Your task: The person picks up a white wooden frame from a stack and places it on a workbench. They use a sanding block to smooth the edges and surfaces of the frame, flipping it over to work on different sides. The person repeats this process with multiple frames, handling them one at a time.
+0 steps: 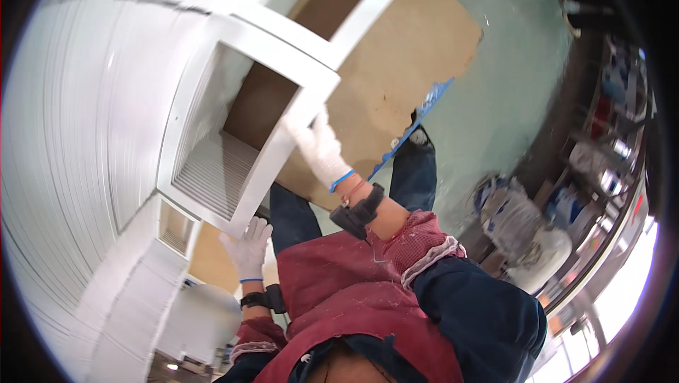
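A large white cabinet-like frame (258, 174) with rectangular openings stands on my left, its inner walls ribbed. My right hand (316, 144), in a white glove with a blue cuff edge, is closed over the frame's near rail, close to a corner. Lower down, my left hand (249, 247), gloved the same way, is by the frame's bottom corner with its thumb spread away from the fingers. Its fingertips reach the frame edge; whether they press on it I cannot tell. Dark bands with small black boxes circle both wrists.
Brown board (396, 65) with a blue edge lies on the green floor (513, 93) under the frame. White ribbed panels (92, 135) fill the left side. At right stand plastic-wrapped bundles (520, 224) and cluttered shelves (601, 142). Another person's legs (594, 4) show far right.
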The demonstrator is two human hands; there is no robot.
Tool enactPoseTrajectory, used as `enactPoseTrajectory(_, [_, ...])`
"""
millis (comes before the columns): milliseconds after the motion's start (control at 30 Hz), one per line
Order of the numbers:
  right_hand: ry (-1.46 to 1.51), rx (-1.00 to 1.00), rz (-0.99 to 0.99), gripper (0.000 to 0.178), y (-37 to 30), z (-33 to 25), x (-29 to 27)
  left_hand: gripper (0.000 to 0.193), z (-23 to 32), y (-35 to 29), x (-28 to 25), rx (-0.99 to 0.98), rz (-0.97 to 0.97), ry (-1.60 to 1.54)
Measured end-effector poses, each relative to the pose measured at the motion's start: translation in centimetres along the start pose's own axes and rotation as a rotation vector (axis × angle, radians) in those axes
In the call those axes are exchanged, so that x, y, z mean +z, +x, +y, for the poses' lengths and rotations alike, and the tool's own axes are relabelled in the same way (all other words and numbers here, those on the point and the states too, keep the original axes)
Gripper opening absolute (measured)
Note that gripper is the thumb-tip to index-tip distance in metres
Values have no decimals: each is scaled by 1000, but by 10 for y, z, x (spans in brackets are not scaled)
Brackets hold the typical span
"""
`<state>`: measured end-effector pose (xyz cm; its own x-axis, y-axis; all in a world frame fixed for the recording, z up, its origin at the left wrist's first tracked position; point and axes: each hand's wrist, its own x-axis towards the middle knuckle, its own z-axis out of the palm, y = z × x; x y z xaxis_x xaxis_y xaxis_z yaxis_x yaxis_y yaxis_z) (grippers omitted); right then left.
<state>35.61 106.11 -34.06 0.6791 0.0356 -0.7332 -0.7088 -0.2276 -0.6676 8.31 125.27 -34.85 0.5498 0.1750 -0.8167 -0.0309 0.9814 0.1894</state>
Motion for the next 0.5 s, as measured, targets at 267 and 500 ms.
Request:
enactPoseTrajectory(267, [156, 200, -214, 118, -6, -15, -1, 83, 2, 29, 10, 316, 283, -75])
enactPoseTrajectory(500, [16, 175, -360, 119, 1, -23, -22, 62, 4, 27, 0, 332, 199, 533])
